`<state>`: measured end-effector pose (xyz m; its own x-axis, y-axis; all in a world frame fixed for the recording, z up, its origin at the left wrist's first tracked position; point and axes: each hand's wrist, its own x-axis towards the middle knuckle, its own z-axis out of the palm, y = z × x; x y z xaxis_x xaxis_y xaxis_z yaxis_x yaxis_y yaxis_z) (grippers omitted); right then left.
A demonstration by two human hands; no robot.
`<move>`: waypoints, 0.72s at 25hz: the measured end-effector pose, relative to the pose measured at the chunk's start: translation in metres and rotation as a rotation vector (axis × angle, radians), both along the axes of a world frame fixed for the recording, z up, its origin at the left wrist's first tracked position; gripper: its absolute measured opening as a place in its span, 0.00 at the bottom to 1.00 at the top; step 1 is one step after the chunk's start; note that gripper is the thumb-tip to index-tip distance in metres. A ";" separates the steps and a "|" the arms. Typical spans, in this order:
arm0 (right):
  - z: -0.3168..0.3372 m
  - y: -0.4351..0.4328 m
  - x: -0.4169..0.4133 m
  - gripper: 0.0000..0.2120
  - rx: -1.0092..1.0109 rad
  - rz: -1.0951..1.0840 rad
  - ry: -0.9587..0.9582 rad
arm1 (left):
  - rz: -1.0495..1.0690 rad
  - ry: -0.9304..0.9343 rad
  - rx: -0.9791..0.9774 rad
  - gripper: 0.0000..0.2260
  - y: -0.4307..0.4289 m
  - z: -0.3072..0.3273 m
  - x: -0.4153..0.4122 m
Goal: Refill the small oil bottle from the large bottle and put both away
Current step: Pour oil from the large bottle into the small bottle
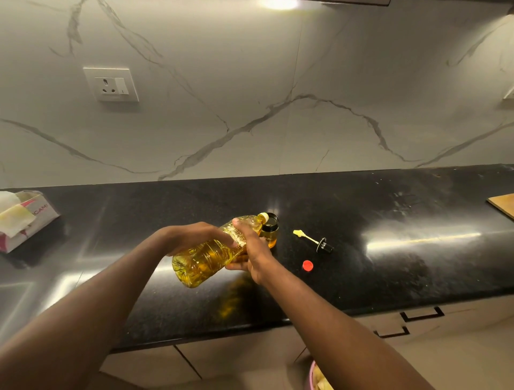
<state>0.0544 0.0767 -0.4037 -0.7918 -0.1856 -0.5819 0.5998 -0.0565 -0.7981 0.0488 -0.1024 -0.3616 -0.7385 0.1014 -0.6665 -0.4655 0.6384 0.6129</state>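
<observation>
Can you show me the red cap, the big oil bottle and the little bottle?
red cap [307, 265], head view, its top.
large oil bottle [205, 258], head view, its oil-filled body.
small oil bottle [271, 228], head view, its black collar.

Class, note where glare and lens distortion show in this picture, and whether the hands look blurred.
Head view: a lamp glares at the top edge; bright streaks wash the counter, strongest right of the red cap; the wide lens bows the counter's edges; left hand, right hand and large bottle look sharp.
</observation>
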 end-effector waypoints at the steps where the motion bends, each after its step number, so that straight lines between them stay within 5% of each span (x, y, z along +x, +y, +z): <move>1: 0.000 0.000 0.000 0.40 -0.001 0.002 0.001 | 0.001 0.001 -0.002 0.24 0.000 0.000 0.000; 18: -0.002 0.001 -0.001 0.43 0.000 0.001 -0.009 | -0.004 0.000 -0.003 0.29 0.001 -0.001 0.002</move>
